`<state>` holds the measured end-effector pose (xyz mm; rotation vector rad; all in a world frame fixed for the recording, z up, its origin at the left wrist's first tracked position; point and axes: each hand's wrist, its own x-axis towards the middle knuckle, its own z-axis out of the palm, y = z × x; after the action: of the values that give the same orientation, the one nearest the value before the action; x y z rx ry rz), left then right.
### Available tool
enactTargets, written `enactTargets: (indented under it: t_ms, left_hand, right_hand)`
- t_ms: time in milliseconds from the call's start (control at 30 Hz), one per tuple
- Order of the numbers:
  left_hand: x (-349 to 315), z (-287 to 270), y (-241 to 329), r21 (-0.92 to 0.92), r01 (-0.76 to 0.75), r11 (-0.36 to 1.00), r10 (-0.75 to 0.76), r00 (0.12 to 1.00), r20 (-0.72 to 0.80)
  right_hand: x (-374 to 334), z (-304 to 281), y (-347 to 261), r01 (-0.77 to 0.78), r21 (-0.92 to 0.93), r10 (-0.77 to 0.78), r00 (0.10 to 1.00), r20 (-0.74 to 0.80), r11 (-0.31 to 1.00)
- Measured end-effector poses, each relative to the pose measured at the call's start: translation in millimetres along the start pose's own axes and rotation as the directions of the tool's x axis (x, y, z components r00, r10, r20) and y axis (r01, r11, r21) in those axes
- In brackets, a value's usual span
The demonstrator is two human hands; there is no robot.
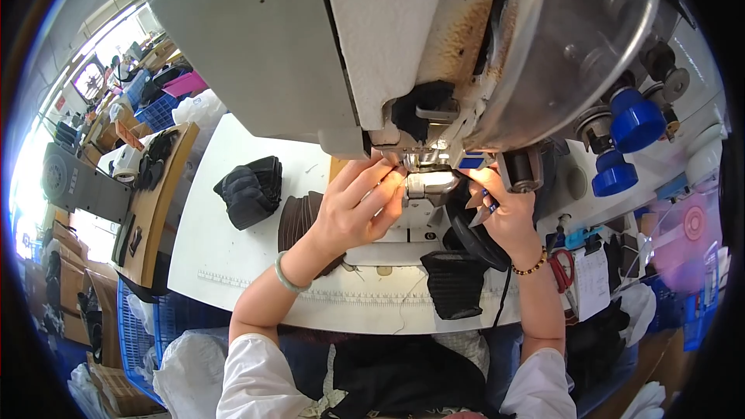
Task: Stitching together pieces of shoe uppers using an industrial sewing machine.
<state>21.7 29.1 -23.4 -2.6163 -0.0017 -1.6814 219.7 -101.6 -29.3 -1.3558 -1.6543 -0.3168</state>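
Note:
My left hand (361, 203) is at the needle area of a sewing machine (423, 180), fingertips pinched together. What they pinch, if anything, is too small to make out. On the other side of the needle area, my right hand (503, 208) is closed around small thread snips (478, 208) with metal blades and blue parts. Its index finger and thumb reach toward the machine's foot. Below my left hand lies a brown striped fabric piece (297, 221). A black ribbed fabric piece (452, 285) rests at the table's near edge, left of my right forearm.
A stack of black padded pieces (250, 190) sits on the white table (203, 233) at left. The machine's large grey head (256, 46) hangs over the work. Red-handled scissors (562, 270) are at right. Blue baskets (136, 334) stand at lower left.

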Motion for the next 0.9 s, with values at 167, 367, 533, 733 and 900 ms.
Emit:
enactTargets:
  t_ms: [167, 367, 533, 733, 900]
  left_hand:
    - [-1, 1, 0, 0.003, -0.009, 1.000, 0.009, 1.000, 0.017]
    - [-10, 3, -5, 0.020, 0.021, 1.000, -0.021, 1.000, 0.022]
    - [-10, 8, -6, 0.041, 0.018, 0.999, -0.017, 1.000, -0.021]
    - [-9, 9, -2, 0.021, 0.026, 0.999, -0.025, 0.999, -0.032]
    - [-24, -2, 26, 0.165, -0.194, 0.967, 0.188, 0.981, 0.050]
  right_hand:
    - [0, -1, -2, -0.039, 0.072, 0.038, 0.999, 0.016, 0.997]
    - [5, -26, -21, -0.033, -0.037, 0.033, 0.999, -0.005, 0.999]
    - [2, -67, -22, -0.314, 0.011, 0.311, 0.935, -0.170, 0.949]
    - [3, -78, -13, -0.217, -0.232, 0.251, 0.959, 0.128, 0.948]
    - [-7, -106, -1, -0.370, -0.196, 0.391, 0.917, 0.082, 0.908]
